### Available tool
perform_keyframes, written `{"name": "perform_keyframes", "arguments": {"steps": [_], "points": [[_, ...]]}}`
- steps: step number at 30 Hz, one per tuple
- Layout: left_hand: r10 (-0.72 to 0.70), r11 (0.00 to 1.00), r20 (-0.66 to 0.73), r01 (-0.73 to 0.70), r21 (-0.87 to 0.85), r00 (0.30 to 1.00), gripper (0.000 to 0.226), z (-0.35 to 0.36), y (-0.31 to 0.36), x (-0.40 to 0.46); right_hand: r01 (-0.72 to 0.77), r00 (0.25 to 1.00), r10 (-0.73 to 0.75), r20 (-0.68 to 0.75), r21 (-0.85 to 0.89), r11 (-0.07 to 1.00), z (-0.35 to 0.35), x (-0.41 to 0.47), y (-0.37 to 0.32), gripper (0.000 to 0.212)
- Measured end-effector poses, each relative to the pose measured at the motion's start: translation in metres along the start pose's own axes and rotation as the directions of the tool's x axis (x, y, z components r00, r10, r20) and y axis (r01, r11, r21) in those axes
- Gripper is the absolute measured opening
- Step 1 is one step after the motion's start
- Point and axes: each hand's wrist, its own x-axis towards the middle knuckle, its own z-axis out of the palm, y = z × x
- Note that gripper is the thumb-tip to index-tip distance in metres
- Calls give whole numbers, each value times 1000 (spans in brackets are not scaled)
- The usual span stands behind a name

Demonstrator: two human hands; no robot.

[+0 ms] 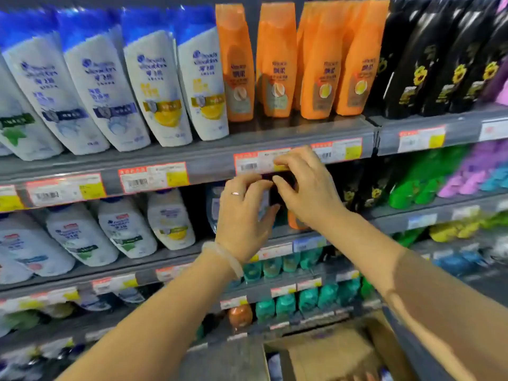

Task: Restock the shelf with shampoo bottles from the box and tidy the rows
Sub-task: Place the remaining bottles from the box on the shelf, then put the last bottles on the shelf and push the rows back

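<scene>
We had both hands on dark orange-bottomed shampoo bottle [280,196] at second grey metal shelf [291,229]; left hand [242,213] fingers curled round it, right hand [305,188] fingers gripping top; brown cardboard box [330,353] below

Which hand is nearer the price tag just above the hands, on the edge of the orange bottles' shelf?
Right. The right hand has its fingertips on the price tag's lower right edge; the left hand sits just below the tag, not touching it.
</scene>
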Motion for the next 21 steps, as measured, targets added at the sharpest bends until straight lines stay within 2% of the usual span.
{"name": "perform_keyframes", "arguments": {"steps": [3,5,7,9,12,14,18,21], "points": [[35,998,266,-47,40,963,42,31,6,-32,-79,975,102,196,-125,989,-1,-48,38,28],[-9,994,505,-45,95,863,52,53,14,-53,-153,871,257,419,-265,952,3,-89,64,34],[-122,981,740,-32,190,661,51,71,27,-71,-205,692,423,585,-403,892,6,-131,89,40],[-214,960,869,-65,271,447,49,91,39,-91,-229,514,535,670,-494,839,5,-172,111,45],[-281,944,934,-111,311,222,52,121,57,-121,-262,311,639,703,-583,769,-3,-226,146,48],[-329,936,938,-91,339,110,50,144,66,-142,-317,227,686,691,-614,723,-12,-254,171,45],[-431,900,902,63,431,-15,55,187,77,-191,-376,120,726,678,-646,665,-34,-305,230,41],[-533,821,839,172,544,-108,53,216,93,-233,-417,39,731,682,-653,632,-36,-343,279,31]]}}
